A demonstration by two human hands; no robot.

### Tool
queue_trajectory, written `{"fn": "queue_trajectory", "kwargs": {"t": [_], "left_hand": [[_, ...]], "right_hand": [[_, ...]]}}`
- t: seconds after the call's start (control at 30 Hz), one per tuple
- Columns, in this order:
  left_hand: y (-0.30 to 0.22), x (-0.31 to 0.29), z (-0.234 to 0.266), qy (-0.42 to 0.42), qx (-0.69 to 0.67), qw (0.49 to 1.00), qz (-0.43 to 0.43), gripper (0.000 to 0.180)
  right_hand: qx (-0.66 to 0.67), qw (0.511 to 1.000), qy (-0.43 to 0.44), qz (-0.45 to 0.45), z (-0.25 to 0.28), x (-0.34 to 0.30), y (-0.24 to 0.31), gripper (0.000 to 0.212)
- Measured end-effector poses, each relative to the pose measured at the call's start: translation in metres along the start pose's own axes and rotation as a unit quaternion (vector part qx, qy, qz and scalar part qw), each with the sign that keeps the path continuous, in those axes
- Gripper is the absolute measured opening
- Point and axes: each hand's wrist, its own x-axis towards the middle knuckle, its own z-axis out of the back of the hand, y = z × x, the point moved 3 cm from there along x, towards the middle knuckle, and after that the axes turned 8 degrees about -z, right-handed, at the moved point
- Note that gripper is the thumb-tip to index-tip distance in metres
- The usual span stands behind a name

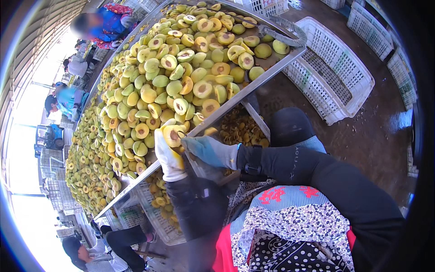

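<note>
My left hand (168, 156), in a white glove with a yellow stain, is closed around a peach half (172, 135). Its cut face, with a brown hollow, is turned up. My right hand (209, 151), in a blue-grey glove, is closed right beside it. A thin curved piece, like a small wire loop, shows between the right fingertips and the fruit; the rest of it is hidden in the glove. Both hands are at the near metal edge of a table (253, 85) heaped with green-yellow peach halves (156, 81), many showing brown centres.
Under the table edge stands a white crate (156, 213) holding fruit pieces, with more scraps (240, 127) nearby. At the right lies a large white slatted crate (337, 68); more crates (370, 28) stand behind. Other people (106, 27) sit along the table's far and left sides.
</note>
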Motion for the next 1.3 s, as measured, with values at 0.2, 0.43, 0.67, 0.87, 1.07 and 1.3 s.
{"fn": "queue_trajectory", "kwargs": {"t": [0.2, 0.43, 0.67, 0.87, 1.07, 1.3], "left_hand": [[0.01, -0.004, -0.005, 0.05, 0.133, 0.987, -0.08, 0.045], [0.005, -0.011, -0.024, 0.004, 0.182, 0.975, -0.129, 0.057], [0.006, -0.012, -0.02, -0.039, 0.133, 0.983, -0.118, 0.065], [0.001, -0.011, -0.017, -0.038, 0.068, 0.996, -0.029, 0.066], [0.021, -0.011, -0.014, -0.09, 0.026, 0.992, -0.081, 0.065], [0.021, -0.012, -0.019, -0.111, 0.001, 0.992, -0.056, 0.066]], "right_hand": [[0.003, 0.999, -0.028, -0.041, -0.003, -0.023, 0.035, 0.039], [0.174, 0.984, -0.021, -0.033, -0.012, -0.027, 0.027, 0.035], [0.062, 0.997, -0.043, -0.002, -0.01, -0.041, 0.04, 0.034], [0.003, 1.0, -0.004, 0.023, -0.002, -0.027, 0.022, 0.043], [-0.021, 0.995, -0.019, 0.094, -0.008, -0.039, 0.029, 0.035], [0.072, 0.997, -0.039, 0.005, -0.009, -0.035, 0.027, 0.033]]}}
